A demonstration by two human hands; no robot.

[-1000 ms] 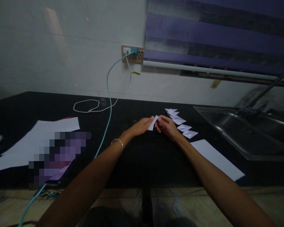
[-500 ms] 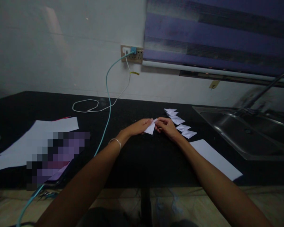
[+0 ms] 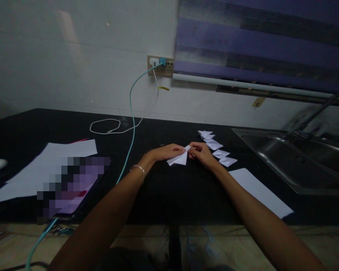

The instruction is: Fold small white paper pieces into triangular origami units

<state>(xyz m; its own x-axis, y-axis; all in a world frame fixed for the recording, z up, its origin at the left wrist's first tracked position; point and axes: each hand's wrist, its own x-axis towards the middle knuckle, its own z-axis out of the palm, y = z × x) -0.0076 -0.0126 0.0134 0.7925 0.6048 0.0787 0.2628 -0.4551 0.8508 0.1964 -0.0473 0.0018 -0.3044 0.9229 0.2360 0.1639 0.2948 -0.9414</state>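
A small piece of folded white paper (image 3: 181, 158) is held between both hands above the dark countertop. My left hand (image 3: 169, 151) grips its upper left side, thumb on top. My right hand (image 3: 200, 152) pinches its upper right corner between thumb and fingers. The paper's lower part fans out in pointed flaps below the left hand. Just beyond my right hand runs a row of several folded white paper pieces (image 3: 214, 144) with pointed ends. A flat white sheet (image 3: 258, 192) lies beside my right forearm.
White sheets (image 3: 55, 156) and a partly blurred tablet-like device (image 3: 76, 199) lie on the left. A teal cable (image 3: 130, 146) crosses the countertop (image 3: 164, 199) from the wall outlet (image 3: 169, 67). A white cable (image 3: 104, 133) loops near the wall. At right is a metal sink (image 3: 282, 162).
The folded paper has turned in my hands, and a flap now shows at its lower left. The whole view has shifted slightly.
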